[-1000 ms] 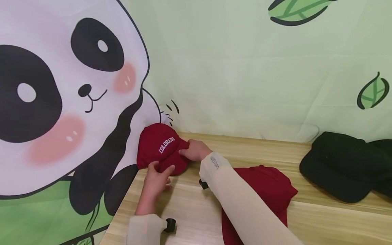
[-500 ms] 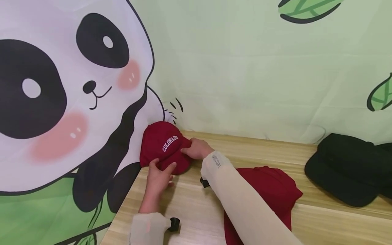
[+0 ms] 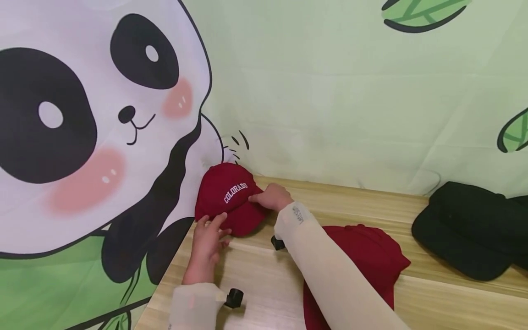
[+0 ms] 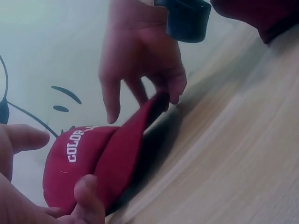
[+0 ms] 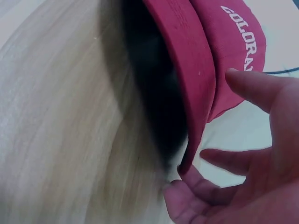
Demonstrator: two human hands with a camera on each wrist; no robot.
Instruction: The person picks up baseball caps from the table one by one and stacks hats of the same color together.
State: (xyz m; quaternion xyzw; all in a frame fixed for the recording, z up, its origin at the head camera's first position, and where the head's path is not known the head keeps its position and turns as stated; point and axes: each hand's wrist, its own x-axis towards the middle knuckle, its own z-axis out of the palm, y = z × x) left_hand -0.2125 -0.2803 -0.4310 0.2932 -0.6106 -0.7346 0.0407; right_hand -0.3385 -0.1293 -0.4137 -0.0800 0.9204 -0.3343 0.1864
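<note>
A dark red baseball cap [image 3: 224, 181] lettered COLORADO sits on the wooden table against the wall, brim toward me. At its left front my left hand [image 3: 206, 245] has its fingers spread, with fingertips beside the crown and brim; whether they touch cannot be told. The right hand [image 3: 274, 198] is at the brim's right end. In the right wrist view, its fingertips [image 5: 180, 198] meet the brim's corner while the thumb stands apart from them, near the crown. A second dark red cap [image 3: 371, 254] lies under the right forearm, partly hidden by the sleeve.
Black caps [image 3: 466, 229] sit at the right on the table [image 3: 264, 284]. A panda-printed cloth [image 3: 144, 119] covers the left wall, meeting a pale green cloth [image 3: 330, 91] behind the table. Black wrist-worn pieces stick out from both sleeves.
The head view has shifted slightly, moving the scene rightward. My left hand has drawn a little left from the brim, its fingers more spread. The right thumb has shifted toward the crown.
</note>
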